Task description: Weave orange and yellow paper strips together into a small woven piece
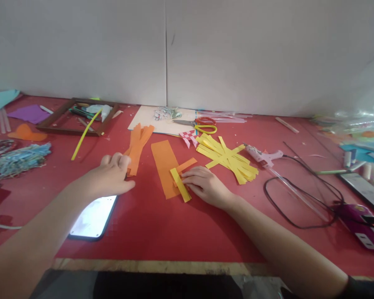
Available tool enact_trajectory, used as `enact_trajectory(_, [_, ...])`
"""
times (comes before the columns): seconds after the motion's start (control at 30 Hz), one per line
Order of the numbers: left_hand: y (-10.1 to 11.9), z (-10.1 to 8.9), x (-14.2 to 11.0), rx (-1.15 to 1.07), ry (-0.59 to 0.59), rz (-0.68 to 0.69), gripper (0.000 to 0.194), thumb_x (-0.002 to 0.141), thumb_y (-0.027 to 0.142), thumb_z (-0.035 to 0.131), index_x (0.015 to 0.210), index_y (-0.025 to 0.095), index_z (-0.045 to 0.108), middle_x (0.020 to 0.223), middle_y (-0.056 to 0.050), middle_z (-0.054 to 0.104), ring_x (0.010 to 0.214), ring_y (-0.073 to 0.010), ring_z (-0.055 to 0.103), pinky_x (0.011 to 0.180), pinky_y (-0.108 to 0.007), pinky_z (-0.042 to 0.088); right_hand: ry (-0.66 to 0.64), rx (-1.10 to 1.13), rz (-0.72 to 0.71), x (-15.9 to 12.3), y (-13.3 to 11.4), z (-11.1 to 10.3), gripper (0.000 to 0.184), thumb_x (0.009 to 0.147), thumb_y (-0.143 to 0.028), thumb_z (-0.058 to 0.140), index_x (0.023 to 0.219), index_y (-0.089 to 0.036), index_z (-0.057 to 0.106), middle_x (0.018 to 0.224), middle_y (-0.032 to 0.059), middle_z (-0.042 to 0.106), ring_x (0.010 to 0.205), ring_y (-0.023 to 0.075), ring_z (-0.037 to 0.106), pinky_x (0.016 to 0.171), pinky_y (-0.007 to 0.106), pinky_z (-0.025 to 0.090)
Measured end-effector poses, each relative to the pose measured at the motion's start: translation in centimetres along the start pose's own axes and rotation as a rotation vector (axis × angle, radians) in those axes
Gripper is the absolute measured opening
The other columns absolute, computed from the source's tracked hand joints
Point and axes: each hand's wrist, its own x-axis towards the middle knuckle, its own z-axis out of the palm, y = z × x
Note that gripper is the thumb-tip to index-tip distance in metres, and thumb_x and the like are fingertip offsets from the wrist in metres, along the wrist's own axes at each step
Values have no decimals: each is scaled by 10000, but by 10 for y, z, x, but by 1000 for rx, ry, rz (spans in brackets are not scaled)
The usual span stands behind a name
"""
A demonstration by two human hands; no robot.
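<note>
A purple sheet [29, 113] lies just beside a brown frame [57, 115], near blue-white strands [23, 159].

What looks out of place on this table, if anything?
One yellow strip lies slantwise across the front of the brown frame, which looks odd because the loose pile of yellow strips is across the table.

Scissors [195, 123] show metal blades and plastic handles; left of them lie matt paper orange strips [138, 147], farther left a wooden frame [65, 131]; to their right, matt paper yellow strips [227, 157] and a smooth plastic glue gun [263, 156]; front left, a glossy-screened phone [94, 218].
</note>
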Motion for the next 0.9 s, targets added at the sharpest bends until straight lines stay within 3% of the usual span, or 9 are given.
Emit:
enact_trajectory(0.27, [-10, 1, -7, 28, -62, 26, 496, 578, 342, 606, 1041, 200, 499, 1256, -171, 490, 1217, -409, 453, 885, -458, 474, 17, 14, 12, 0, 0, 1, 224, 908, -115, 550, 993, -219, 729, 1067, 86, 748, 992, 224, 677, 900, 430, 558])
enact_trajectory(0.63, [5, 4, -17, -17, -24, 30, 353, 634, 319, 500, 973, 221, 481, 1230, -132, 479, 1166, -389, 451, 872, -484, 476, 16, 24, 4, 0, 2, 0, 212, 926, -145, 537, 988, -205, 730, 1056, 97, 747, 977, 224, 684, 873, 428, 562])
enact_trajectory(0.77, [7, 9, -20, -41, 30, 70, 329, 649, 341, 502, 957, 226, 495, 1222, -138, 488, 1109, -390, 470, 818, -493, 485, 16, 23, 8, 1, 1, 0, 202, 923, -139, 545, 976, -203, 729, 1053, 94, 750, 973, 223, 686, 868, 421, 563])
enact_trajectory(0.9, [13, 7, -23, -33, -8, 43, 401, 624, 399, 556, 979, 216, 520, 1192, -169, 500, 1039, -408, 509, 705, -474, 506, 25, 25, -10, 1, 1, 0, 197, 917, -130, 551, 972, -199, 728, 1044, 93, 750, 969, 219, 685, 869, 410, 565])
